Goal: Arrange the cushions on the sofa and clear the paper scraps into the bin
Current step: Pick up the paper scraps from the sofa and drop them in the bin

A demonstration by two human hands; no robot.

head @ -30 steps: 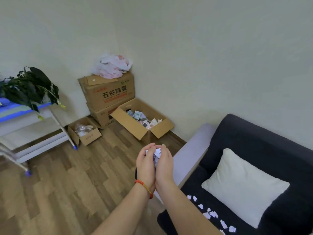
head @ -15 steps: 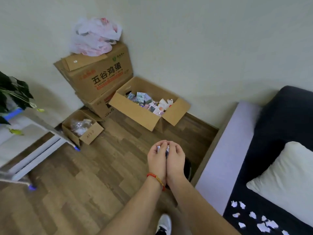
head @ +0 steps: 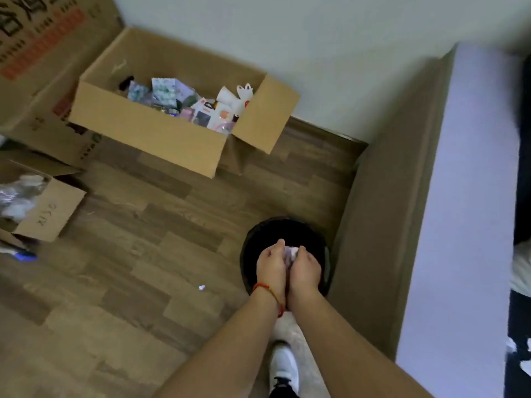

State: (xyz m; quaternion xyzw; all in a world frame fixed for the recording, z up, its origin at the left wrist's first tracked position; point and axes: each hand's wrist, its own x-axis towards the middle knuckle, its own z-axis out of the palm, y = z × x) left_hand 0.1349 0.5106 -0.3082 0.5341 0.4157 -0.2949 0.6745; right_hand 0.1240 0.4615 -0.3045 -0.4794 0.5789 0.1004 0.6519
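Observation:
My left hand [head: 271, 265] and my right hand [head: 305, 267] are cupped together over the round black bin [head: 287, 225], which stands on the floor beside the sofa's arm. Between the two palms sits a bundle of white paper scraps [head: 290, 253], held by the curled fingers of both hands. One small scrap [head: 201, 287] lies on the wooden floor left of the bin. At the right edge the dark sofa seat [head: 518, 326] shows a few white scraps [head: 524, 366] and a sliver of the white cushion [head: 521, 268].
The sofa's lilac arm [head: 459, 225] runs along the right. An open cardboard box [head: 161, 130] full of packets stands by the wall, with larger boxes [head: 37, 53] behind it and a small box [head: 48, 214] at the left. My white shoe [head: 283, 366] is below the bin.
The view has tilted down and moved toward the bin. Both hands, still cupped round the scraps, have come over the bin's opening. A single scrap now lies on the floor.

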